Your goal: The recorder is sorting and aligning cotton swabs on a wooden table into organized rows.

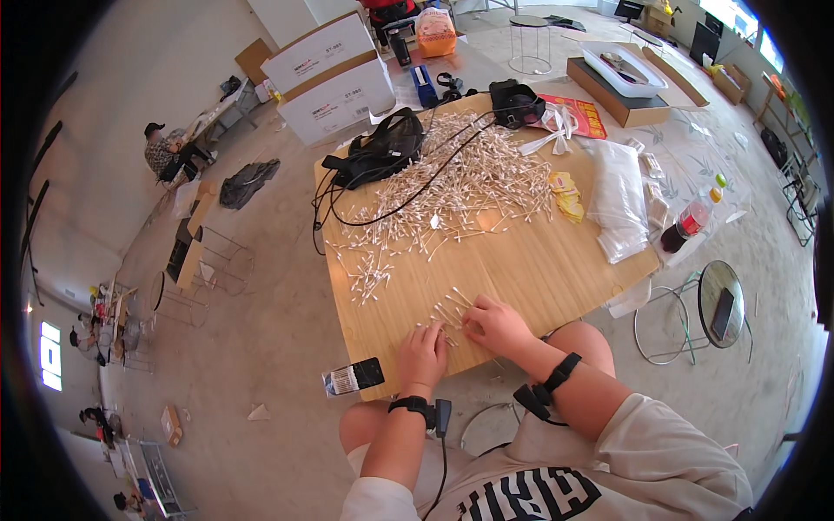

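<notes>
Near the front edge of the wooden table, a few cotton swabs (pixel 450 309) lie roughly side by side between my hands. My left hand (pixel 422 358) is closed at the left of them, with swab ends poking out by its fingertips. From the right, my right hand (pixel 499 326) curls its fingertips down onto the swabs; its fingers look pinched, though what lies under them is partly hidden. Farther back spreads a large loose pile of cotton swabs (pixel 486 174), with a smaller cluster (pixel 369 278) at its near left.
A black bag (pixel 382 148) and cables lie over the pile. At the right are yellow packets (pixel 566 196), a clear plastic bag (pixel 618 200) and a cola bottle (pixel 693 215). A dark packet (pixel 354 377) sits at the front left corner. A stool (pixel 723 300) holds a phone.
</notes>
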The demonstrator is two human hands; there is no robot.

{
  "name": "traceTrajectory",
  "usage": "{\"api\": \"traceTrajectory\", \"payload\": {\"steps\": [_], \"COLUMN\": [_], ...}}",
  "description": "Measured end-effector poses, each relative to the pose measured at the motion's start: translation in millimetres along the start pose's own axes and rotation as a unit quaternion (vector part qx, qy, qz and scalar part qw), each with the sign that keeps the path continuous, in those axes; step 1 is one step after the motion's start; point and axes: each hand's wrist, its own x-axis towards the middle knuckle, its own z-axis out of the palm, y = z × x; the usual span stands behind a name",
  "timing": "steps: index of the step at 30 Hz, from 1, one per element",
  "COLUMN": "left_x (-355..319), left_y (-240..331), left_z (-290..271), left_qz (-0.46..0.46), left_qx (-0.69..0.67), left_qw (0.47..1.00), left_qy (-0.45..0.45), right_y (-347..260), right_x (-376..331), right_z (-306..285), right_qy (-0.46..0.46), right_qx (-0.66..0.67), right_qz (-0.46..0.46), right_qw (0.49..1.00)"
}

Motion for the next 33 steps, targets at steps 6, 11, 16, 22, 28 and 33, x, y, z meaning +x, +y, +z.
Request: {"api": "traceTrajectory", "payload": {"steps": [6, 11, 16, 22, 28, 33], "left_x": [0, -1, 0, 1, 1, 1], "left_y": [-3, -5, -3, -2, -2, -2], "left_z": [6, 7, 2, 2, 2, 3], "left_qz": [0.011, 0.008, -0.001, -0.002, 0.002, 0.0], "left_qx": [-0.013, -0.007, -0.007, -0.016, -0.014, -0.023], "left_qw": [0.999, 0.999, 1.0, 1.0, 1.0, 1.0], "left_qy": [0.029, 0.032, 0.015, 0.015, 0.026, 0.021], "right_y": [1, -2, -3, -2, -1, 2], "right_x": [0, -1, -2, 0, 0, 0], "right_z": [6, 8, 11, 20, 25, 26], "right_qy": [0.007, -0.004, 0.009, 0.034, 0.044, 0.022], "right_qx": [0.001, 0.002, -0.012, -0.04, -0.028, -0.025], "right_qz": [-0.013, -0.02, -0.03, -0.023, -0.015, -0.028], "right_qw": [1.0, 1.0, 0.999, 0.998, 0.999, 0.999]}}
